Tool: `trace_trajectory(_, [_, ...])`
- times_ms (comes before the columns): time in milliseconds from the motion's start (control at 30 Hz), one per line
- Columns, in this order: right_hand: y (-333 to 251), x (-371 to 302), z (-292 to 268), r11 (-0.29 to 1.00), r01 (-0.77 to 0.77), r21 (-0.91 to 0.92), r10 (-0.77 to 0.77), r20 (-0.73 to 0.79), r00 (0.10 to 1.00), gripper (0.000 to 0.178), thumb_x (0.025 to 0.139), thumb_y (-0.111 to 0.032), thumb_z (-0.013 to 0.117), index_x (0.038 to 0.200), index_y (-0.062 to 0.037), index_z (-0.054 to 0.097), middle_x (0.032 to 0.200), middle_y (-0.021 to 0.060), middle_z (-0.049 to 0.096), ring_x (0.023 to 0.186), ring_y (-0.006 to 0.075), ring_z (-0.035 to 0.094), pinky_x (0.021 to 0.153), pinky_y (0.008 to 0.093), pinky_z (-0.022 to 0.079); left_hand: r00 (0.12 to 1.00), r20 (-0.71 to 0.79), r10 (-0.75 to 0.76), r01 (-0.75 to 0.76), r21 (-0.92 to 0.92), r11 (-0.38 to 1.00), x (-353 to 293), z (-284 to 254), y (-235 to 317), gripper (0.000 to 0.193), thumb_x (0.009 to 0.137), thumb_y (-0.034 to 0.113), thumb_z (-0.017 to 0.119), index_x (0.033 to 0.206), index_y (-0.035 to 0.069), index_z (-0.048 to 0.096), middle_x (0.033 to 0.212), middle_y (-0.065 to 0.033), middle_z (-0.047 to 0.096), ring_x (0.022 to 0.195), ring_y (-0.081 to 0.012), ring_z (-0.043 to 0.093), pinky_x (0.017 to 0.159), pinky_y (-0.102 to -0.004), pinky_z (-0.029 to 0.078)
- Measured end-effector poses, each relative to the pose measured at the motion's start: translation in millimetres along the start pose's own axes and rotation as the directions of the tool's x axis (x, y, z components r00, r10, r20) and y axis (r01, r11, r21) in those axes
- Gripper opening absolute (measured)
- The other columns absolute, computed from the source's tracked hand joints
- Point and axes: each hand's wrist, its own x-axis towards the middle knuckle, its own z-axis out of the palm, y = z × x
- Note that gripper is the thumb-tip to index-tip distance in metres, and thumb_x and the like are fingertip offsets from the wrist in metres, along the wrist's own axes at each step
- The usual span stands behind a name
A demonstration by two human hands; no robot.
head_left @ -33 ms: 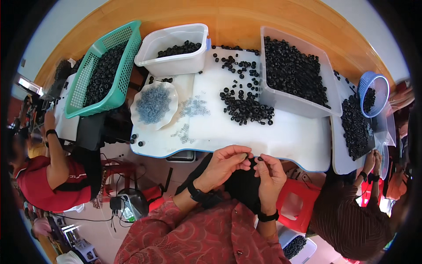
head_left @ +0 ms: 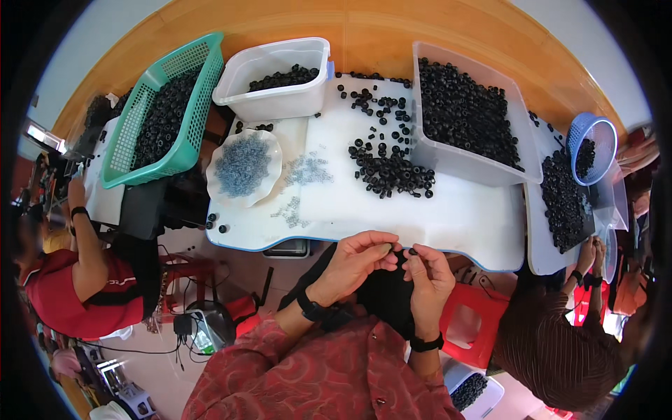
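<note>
My left hand (head_left: 354, 264) is raised just off the near edge of the white table (head_left: 462, 213), thumb and fingers pinched round a small black part (head_left: 397, 247) that they mostly cover. Close beside it, my right hand (head_left: 428, 281) grips another small black round part (head_left: 412, 252) between thumb and forefinger. The fingertips of both hands almost meet. Beyond them, a heap of black round parts (head_left: 392, 170), some with a hole in the middle, lies on the tabletop. Small clear pieces (head_left: 308, 170) are scattered left of that heap.
A scalloped white plate (head_left: 212, 178) holds clear pieces. Behind stand a white tub (head_left: 273, 106), a green basket (head_left: 189, 150) and a translucent bin (head_left: 465, 168), all with black parts. People work at left (head_left: 80, 287) and right (head_left: 560, 343). A red stool (head_left: 483, 315) stands right.
The whole view has shifted very slightly. Both hands keep their pinch in nearly the same place.
</note>
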Motion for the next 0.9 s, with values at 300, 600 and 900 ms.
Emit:
trace_trajectory(300, [8,-12,33,0.997,-0.036,0.075,0.031,0.070,0.997,0.016,0.093,-0.002,0.063,0.108,0.0024,0.063,0.094,0.0085,0.068,0.075,0.0080,0.061,0.062,0.0204,0.048,0.997,0.045,0.057,-0.055,-0.048,0.997,-23,-25,22,0.025,0.100,0.004,0.052,0.122,-0.002,0.061,0.116,-0.0147,0.065,0.096,-0.0168,0.066,0.085,-0.0314,0.057])
trace_trajectory(600, [2,-26,62,0.999,0.035,0.014,-0.036,0.118,0.992,0.015,0.095,-0.003,0.060,0.109,0.0015,0.064,0.098,0.0061,0.068,0.071,0.0056,0.055,0.062,0.0197,0.046,0.989,0.095,0.109,-0.095,-0.137,0.986,-38,-38,30,0.027,0.099,0.003,0.052,0.124,-0.003,0.060,0.118,-0.0154,0.064,0.098,-0.0179,0.066,0.087,-0.0320,0.058])
trace_trajectory(900, [4,-34,60,0.995,-0.019,0.094,0.005,0.150,0.989,0.018,0.096,-0.006,0.060,0.111,0.0025,0.064,0.100,0.0073,0.068,0.072,0.0074,0.057,0.062,0.0205,0.047,0.989,0.098,0.109,-0.092,-0.164,0.982,-46,-36,34,0.026,0.100,0.003,0.051,0.123,-0.005,0.059,0.111,-0.0140,0.065,0.094,-0.0168,0.066,0.083,-0.0304,0.057])
